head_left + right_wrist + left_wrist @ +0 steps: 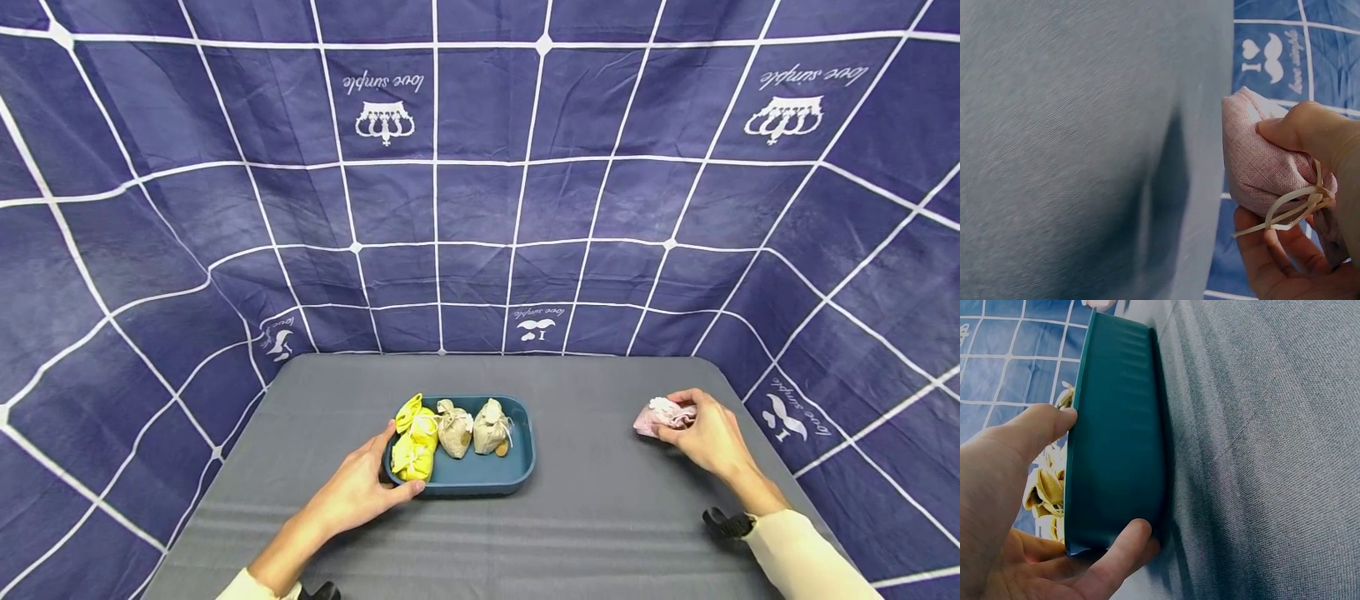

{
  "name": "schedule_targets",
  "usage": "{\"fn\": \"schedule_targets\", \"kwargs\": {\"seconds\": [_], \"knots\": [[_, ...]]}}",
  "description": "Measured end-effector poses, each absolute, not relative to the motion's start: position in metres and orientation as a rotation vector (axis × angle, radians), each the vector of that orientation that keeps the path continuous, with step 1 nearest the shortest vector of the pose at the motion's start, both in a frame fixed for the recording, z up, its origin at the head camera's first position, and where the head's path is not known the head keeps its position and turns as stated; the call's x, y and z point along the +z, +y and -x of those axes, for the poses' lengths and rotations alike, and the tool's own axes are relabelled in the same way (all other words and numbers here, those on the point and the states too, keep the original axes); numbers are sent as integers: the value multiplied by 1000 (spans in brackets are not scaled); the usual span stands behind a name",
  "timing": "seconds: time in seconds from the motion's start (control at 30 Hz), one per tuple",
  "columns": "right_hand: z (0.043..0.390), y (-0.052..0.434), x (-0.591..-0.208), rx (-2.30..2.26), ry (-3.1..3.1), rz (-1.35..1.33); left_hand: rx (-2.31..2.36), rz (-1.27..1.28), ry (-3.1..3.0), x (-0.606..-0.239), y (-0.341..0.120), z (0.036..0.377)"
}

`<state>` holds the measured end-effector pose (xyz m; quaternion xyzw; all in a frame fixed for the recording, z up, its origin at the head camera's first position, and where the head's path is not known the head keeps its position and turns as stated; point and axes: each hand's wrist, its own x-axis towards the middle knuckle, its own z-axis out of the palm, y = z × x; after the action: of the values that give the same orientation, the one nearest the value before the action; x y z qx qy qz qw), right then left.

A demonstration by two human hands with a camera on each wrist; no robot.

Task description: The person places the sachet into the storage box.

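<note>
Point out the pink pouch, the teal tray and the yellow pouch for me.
pink pouch [1254,159]: right wrist view, its woven side.
teal tray [480,479]: head view, its near wall.
yellow pouch [415,446]: head view, its body.

Yellow pouch [1047,487] mostly hidden behind the tray [1116,437] wall.

**Grey Bench, Two Loads**

Covered in grey cloth [585,517]. Carried a teal tray [517,477] near the middle; bore a pink pouch [651,419] well apart, toward the right edge. Backed by blue gridded fabric [480,208].
</note>
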<state>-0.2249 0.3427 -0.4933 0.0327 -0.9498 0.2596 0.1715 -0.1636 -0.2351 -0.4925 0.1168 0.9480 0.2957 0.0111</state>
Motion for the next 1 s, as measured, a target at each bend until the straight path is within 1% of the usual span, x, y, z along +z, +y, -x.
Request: {"fn": "schedule_targets", "kwargs": {"seconds": [0.47,0.77,1.0], "knots": [[229,308,-472,810,-2616,-222,911,-345,2955,-492,-236,166],[224,281,-458,870,-2634,-249,910,-328,2946,-492,-234,164],[222,259,-449,926,-2641,-332,906,-345,2965,-491,-233,166]]}}
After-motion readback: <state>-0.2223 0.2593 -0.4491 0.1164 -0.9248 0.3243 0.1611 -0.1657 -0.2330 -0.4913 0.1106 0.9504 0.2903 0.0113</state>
